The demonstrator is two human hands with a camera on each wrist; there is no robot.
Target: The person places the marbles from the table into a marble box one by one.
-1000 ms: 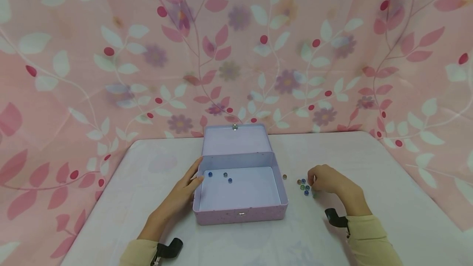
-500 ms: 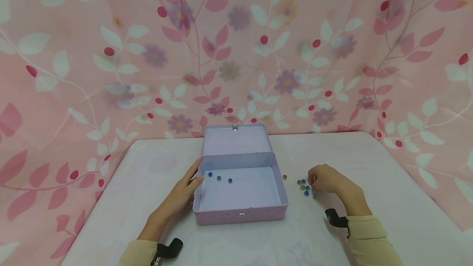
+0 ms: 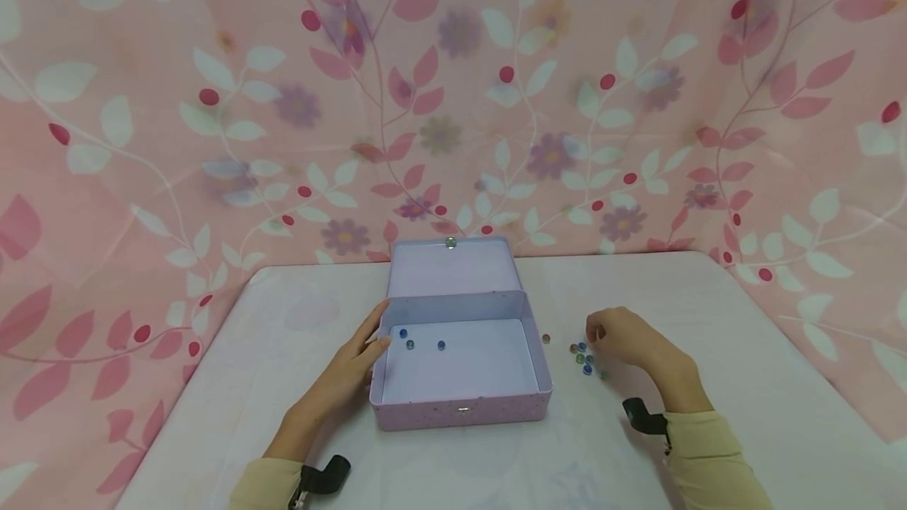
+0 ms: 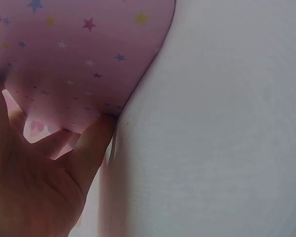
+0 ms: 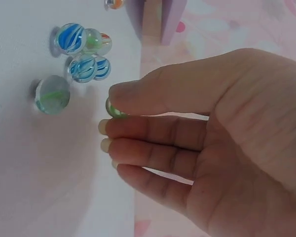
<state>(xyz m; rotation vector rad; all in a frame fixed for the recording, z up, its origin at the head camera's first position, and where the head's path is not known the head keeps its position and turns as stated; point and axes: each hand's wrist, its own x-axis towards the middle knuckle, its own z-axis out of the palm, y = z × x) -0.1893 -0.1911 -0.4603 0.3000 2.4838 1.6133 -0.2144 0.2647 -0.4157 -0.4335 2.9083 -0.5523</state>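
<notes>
A lilac hinged box (image 3: 460, 414) stands with its lid (image 3: 453, 267) raised. Three glass marbles lie inside, among them a blue marble (image 3: 442, 345). My left hand (image 3: 347, 372) grips the box's left side, thumb at the rim; the left wrist view shows fingers against the star-printed outer wall (image 4: 89, 54). To the right of the box, my right hand (image 3: 623, 337) pinches a green marble (image 5: 113, 109) between thumb and fingers, above the table. Below it lies a cluster of marbles, including a blue-striped marble (image 5: 70, 38) and a pale green marble (image 5: 53, 95).
A lone orange-brown marble (image 3: 546, 338) lies close to the box's right wall. The white-covered table (image 3: 298, 313) ends at a pink floral curtain (image 3: 453, 101). Black wrist mounts (image 3: 327, 475) stick out at both sleeves.
One marble in the box has rolled left and a little towards the front. The right hand has risen slightly off the cluster with the green marble. The left hand stays in place.
</notes>
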